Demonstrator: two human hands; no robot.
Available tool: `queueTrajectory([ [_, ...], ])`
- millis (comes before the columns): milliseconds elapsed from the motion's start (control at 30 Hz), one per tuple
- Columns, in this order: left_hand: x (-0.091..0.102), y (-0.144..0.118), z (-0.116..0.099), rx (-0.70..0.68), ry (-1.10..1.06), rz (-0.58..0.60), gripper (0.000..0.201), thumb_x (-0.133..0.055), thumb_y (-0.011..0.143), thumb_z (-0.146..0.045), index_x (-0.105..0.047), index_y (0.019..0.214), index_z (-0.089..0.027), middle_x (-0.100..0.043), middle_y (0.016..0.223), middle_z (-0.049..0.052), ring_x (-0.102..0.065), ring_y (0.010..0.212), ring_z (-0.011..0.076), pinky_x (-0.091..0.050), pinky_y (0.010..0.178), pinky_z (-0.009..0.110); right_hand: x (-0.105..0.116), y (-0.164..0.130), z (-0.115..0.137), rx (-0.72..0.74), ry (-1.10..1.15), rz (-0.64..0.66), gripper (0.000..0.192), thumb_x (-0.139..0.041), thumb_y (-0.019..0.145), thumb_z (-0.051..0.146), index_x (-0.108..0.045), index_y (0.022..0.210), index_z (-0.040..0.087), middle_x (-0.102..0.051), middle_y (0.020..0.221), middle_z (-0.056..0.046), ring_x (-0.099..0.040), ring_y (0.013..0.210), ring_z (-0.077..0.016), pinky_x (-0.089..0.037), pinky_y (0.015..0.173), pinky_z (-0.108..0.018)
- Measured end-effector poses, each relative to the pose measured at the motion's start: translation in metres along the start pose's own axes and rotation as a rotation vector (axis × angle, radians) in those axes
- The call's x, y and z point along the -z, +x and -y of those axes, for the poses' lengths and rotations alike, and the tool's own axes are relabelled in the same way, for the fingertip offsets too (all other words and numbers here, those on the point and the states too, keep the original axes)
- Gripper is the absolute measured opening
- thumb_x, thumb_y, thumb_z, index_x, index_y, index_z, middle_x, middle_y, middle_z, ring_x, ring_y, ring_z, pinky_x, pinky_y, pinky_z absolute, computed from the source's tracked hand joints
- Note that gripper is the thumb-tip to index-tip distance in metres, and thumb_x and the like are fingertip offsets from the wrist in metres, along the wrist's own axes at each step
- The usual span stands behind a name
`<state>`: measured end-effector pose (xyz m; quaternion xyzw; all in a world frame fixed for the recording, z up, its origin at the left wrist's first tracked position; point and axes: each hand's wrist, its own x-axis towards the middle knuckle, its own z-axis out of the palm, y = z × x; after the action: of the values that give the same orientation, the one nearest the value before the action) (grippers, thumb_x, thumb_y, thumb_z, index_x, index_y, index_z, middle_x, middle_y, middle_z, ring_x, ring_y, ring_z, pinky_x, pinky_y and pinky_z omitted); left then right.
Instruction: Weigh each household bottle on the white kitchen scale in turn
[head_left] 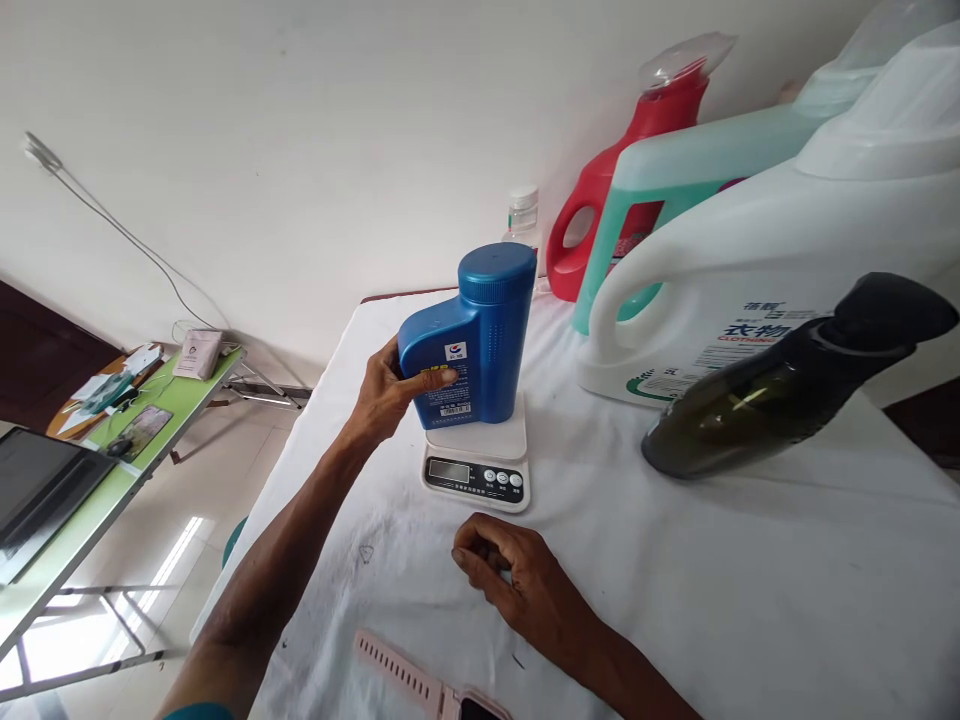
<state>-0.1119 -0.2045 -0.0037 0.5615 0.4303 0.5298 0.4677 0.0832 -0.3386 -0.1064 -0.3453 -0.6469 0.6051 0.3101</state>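
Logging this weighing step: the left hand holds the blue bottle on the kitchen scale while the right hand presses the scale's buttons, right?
Not quite. The head view shows the right hand resting curled on the white tablecloth, short of the kitchen scale. The left hand does hold the blue bottle there.

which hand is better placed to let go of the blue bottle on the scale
Left. The left hand already grips the blue bottle standing on the scale; the right hand rests curled on the table, apart from it.

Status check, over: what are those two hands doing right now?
Left hand gripping blue bottle, upright on scale. Right hand curled on white cloth, holding nothing. Jugs behind, apart.
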Motion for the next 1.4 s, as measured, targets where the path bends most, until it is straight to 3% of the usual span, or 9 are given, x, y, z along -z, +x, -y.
queueTrajectory([
  [467,-0.003,-0.008,0.007,-0.016,0.098,0.022,0.058,-0.101,0.068,-0.044,-0.077,0.115,-0.021,-0.082,0.108,0.005,-0.075,0.098,0.0236,-0.062,0.085,0.036,0.000,0.000,-0.001,-0.010,0.013,0.016,0.029,-0.055,0.105,0.043,-0.059,0.085,0.022,-0.060,0.076,0.001,-0.052,0.065,-0.0134,-0.043,0.062,-0.028],
  [567,0.006,-0.009,0.012,-0.092,0.116,0.023,0.064,-0.094,0.074,-0.061,-0.075,0.122,-0.023,-0.080,0.120,0.008,-0.074,0.110,0.0263,-0.060,0.092,0.037,0.001,-0.001,0.001,-0.012,0.011,0.013,0.029,-0.056,0.105,0.044,-0.059,0.085,0.022,-0.060,0.075,0.001,-0.052,0.065,-0.0137,-0.043,0.061,-0.028],
  [633,0.015,-0.008,0.024,-0.132,0.092,-0.075,0.065,-0.074,0.085,-0.079,-0.076,0.118,-0.022,-0.079,0.119,0.009,-0.073,0.111,0.0259,-0.058,0.094,0.038,0.002,-0.001,0.002,-0.010,0.004,0.013,0.029,-0.056,0.105,0.044,-0.060,0.085,0.022,-0.060,0.075,0.000,-0.052,0.065,-0.0136,-0.043,0.061,-0.028],
  [700,0.026,-0.008,0.043,-0.088,0.070,-0.251,0.070,-0.055,0.094,-0.085,-0.076,0.106,-0.020,-0.079,0.103,0.009,-0.074,0.100,0.0228,-0.057,0.088,0.036,0.002,-0.001,0.002,-0.011,0.001,0.011,0.030,-0.056,0.105,0.045,-0.059,0.085,0.023,-0.061,0.075,0.000,-0.053,0.065,-0.0133,-0.044,0.061,-0.027],
  [767,0.035,-0.009,0.064,-0.004,0.082,-0.418,0.069,-0.053,0.095,-0.084,-0.074,0.092,-0.018,-0.073,0.084,0.007,-0.070,0.081,0.0187,-0.054,0.077,0.033,0.001,-0.001,0.001,-0.014,-0.001,0.004,0.032,-0.056,0.106,0.046,-0.059,0.085,0.023,-0.061,0.075,0.000,-0.053,0.065,-0.0133,-0.045,0.060,-0.027],
  [833,0.040,-0.012,0.083,0.031,0.131,-0.486,0.068,-0.058,0.093,-0.083,-0.070,0.081,-0.017,-0.067,0.072,0.004,-0.063,0.069,0.0156,-0.048,0.068,0.030,0.001,-0.001,0.000,-0.010,-0.009,0.000,0.033,-0.056,0.106,0.048,-0.059,0.084,0.023,-0.061,0.075,0.000,-0.054,0.066,-0.0133,-0.046,0.061,-0.027],
  [967,0.043,-0.015,0.099,0.026,0.241,-0.413,0.068,-0.057,0.094,-0.083,-0.066,0.074,-0.018,-0.065,0.067,0.003,-0.060,0.063,0.0146,-0.045,0.064,0.030,0.001,-0.001,-0.001,-0.022,-0.026,0.008,0.035,-0.055,0.106,0.050,-0.061,0.085,0.023,-0.062,0.076,0.000,-0.055,0.065,-0.0134,-0.047,0.061,-0.027],
  [1400,0.042,-0.013,0.097,0.065,0.237,-0.396,0.065,-0.059,0.093,-0.082,-0.065,0.077,-0.018,-0.066,0.069,0.003,-0.061,0.061,0.0142,-0.045,0.062,0.030,0.001,-0.001,-0.002,-0.057,-0.072,-0.004,0.038,-0.056,0.105,0.056,-0.063,0.085,0.024,-0.064,0.073,-0.001,-0.058,0.064,-0.0147,-0.051,0.058,-0.027],
])
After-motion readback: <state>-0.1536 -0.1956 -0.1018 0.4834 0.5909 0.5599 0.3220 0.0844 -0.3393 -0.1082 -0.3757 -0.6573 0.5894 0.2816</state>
